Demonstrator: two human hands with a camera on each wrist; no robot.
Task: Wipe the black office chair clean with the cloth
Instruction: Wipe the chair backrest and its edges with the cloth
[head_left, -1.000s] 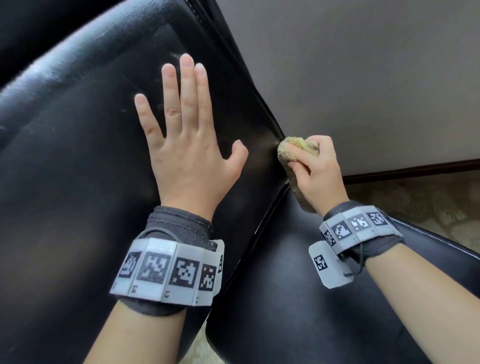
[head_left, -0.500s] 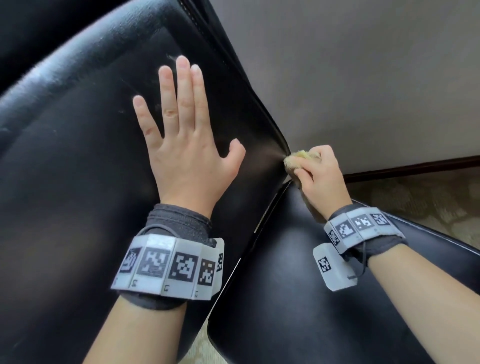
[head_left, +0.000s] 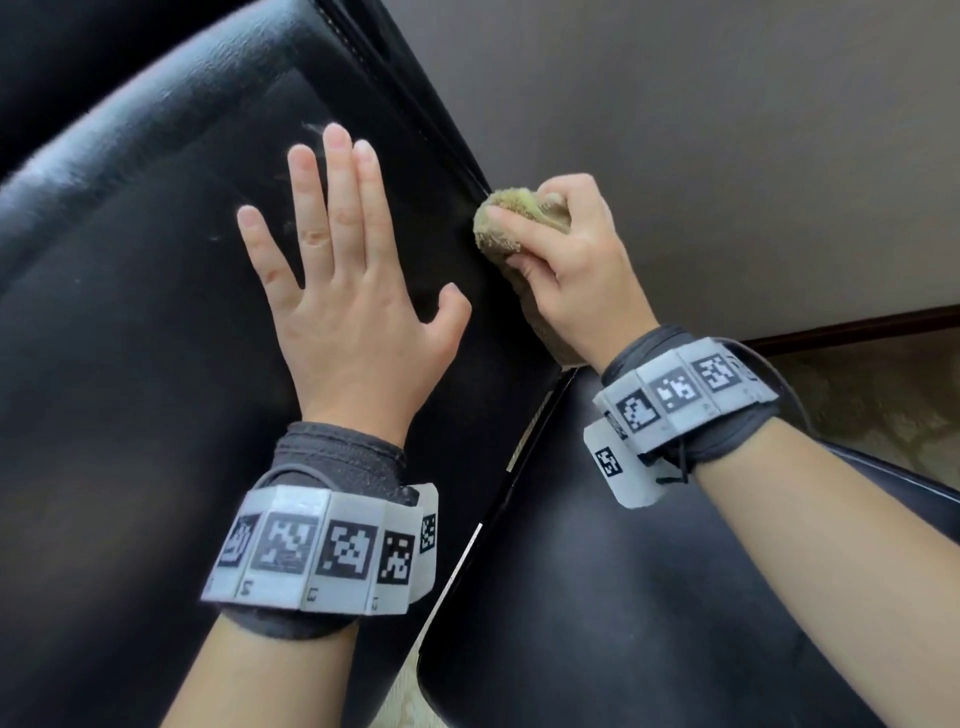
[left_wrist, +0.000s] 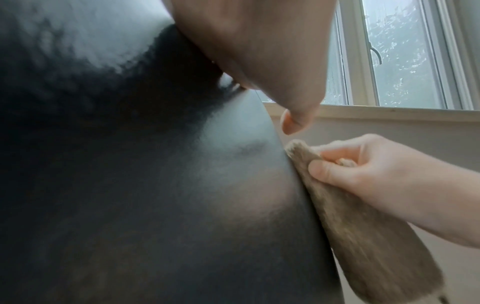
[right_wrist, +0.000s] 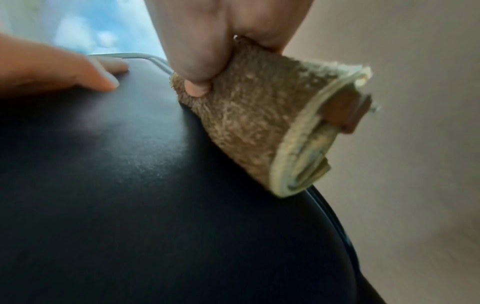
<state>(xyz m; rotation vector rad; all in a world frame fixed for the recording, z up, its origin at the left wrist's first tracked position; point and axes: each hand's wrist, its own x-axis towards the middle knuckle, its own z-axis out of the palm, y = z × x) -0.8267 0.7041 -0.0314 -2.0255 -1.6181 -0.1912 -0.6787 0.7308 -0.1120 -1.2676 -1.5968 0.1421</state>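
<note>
Head view: left hand (head_left: 343, 312) spread flat on chair (head_left: 130, 338); right hand (head_left: 566, 260) grips cloth (head_left: 511, 218).

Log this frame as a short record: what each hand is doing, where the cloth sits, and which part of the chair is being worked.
left hand: left hand flat, fingers straight, resting on the backrest
right hand: right hand grips the folded cloth
cloth: fuzzy olive-tan folded cloth, pressed against the backrest's right edge
chair: black leather office chair; seat lower right
wiping zone: right side edge of backrest, above the seat junction
background: beige wall; window in left wrist view
</note>
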